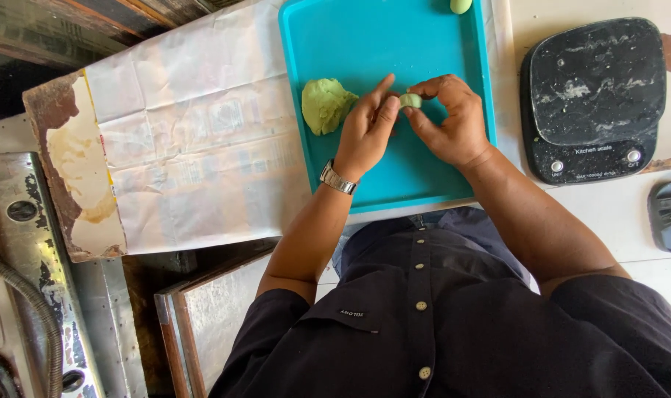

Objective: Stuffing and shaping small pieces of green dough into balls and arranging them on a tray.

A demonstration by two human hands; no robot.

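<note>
your left hand point(366, 129) and your right hand point(449, 118) meet over the flat turquoise plastic tray point(365, 37), and both pinch the small pale green dough piece point(410, 100) between thumb and fingertips, the left forefinger stretched out straight. the piece sits above the tray's middle, held clear of its surface as far as you can tell. a silver metal wristwatch point(338, 179) circles your left wrist at the tray's near edge. the larger lump of pale green dough point(326, 105) lies on the tray just left of your left hand, and a small rounded green dough ball point(460, 5) rests at the tray's far edge. right of the tray stands a flour-smeared black kitchen scale point(593, 99). left of the tray spreads creased white printed paper point(195, 147) with a torn brown edge.
</note>
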